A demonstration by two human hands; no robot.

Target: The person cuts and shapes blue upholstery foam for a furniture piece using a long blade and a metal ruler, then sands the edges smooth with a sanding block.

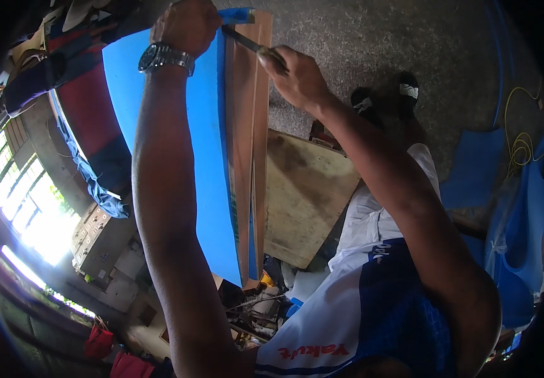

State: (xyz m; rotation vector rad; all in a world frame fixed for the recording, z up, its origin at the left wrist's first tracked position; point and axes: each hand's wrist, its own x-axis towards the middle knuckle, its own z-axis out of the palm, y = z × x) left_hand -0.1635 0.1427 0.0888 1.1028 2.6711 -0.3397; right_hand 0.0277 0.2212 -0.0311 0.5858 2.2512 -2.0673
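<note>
My right hand [294,75] grips the handle of a tool with a narrow dark blade [243,41], which looks like a knife. Its tip meets the top edge of a large blue sheet [212,157]. At that same edge my left hand [187,28], with a metal watch on the wrist, is closed with its fingers curled. What it pinches is hidden. A short blue piece [237,16] shows just right of it. Long brown boards [243,107] lie along the right side of the blue sheet.
A worn wooden board [303,195] lies beside my legs. Blue material [473,167] and a coiled yellow cord [521,151] lie on the floor at right. Cluttered items [266,302] sit below the sheet. A dark red surface [89,113] and a bright window are at left.
</note>
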